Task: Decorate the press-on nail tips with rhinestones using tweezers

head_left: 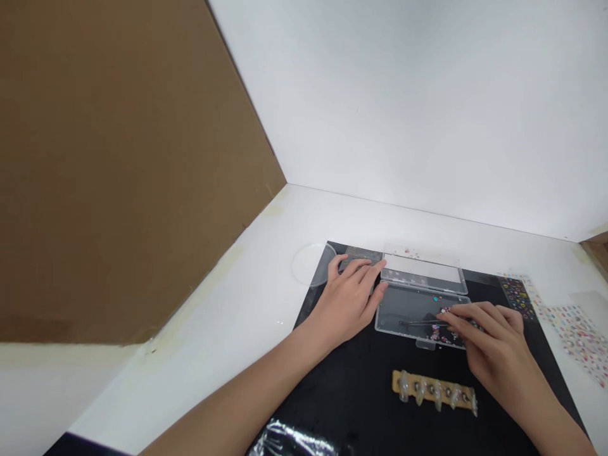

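A clear plastic case [403,328] lies with its lid [463,282] folded back on the black mat. Small coloured gems [436,332] are heaped toward the right of its tray. My left hand [349,297] has its fingers spread at the left edge of the case, index finger and thumb by the hinge side. Over the tray's right part, my right hand [494,332] pinches dark tweezers [418,323], their tips pointing left. Nearer to me is a wooden strip [412,382] bearing several clear, glossy nail tips [437,396]. The right palm side is hidden.
A black mat [361,392] covers the white table [237,329]. Behind my left hand lies a round clear dish [304,263]. Sticker sheets [582,339] are at the right. Crinkled clear plastic [289,438] is at the front. A brown panel [142,158] stands left; a white wall [427,114] rises behind.
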The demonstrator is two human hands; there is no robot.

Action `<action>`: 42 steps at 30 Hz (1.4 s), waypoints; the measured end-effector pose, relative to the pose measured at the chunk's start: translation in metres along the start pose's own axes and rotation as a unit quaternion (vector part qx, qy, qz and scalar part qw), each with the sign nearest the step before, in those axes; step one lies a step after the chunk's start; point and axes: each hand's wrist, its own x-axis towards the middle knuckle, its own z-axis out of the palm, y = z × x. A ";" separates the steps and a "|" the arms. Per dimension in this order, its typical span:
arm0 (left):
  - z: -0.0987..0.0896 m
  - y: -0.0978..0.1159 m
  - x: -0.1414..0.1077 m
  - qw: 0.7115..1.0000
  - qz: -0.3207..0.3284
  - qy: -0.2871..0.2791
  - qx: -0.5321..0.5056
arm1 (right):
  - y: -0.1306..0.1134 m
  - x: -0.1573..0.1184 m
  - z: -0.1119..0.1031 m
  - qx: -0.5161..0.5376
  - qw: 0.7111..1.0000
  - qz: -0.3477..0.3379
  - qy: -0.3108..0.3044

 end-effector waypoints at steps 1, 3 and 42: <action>0.000 0.000 0.000 1.000 -0.001 -0.002 0.001 | 0.000 -0.001 0.000 0.003 1.000 0.005 -0.004; 0.000 0.000 0.000 1.000 -0.003 -0.006 0.003 | 0.002 -0.002 0.001 0.008 1.000 0.008 -0.010; 0.000 0.001 0.001 1.000 -0.008 -0.017 0.015 | -0.001 0.000 -0.002 -0.053 0.998 -0.019 -0.021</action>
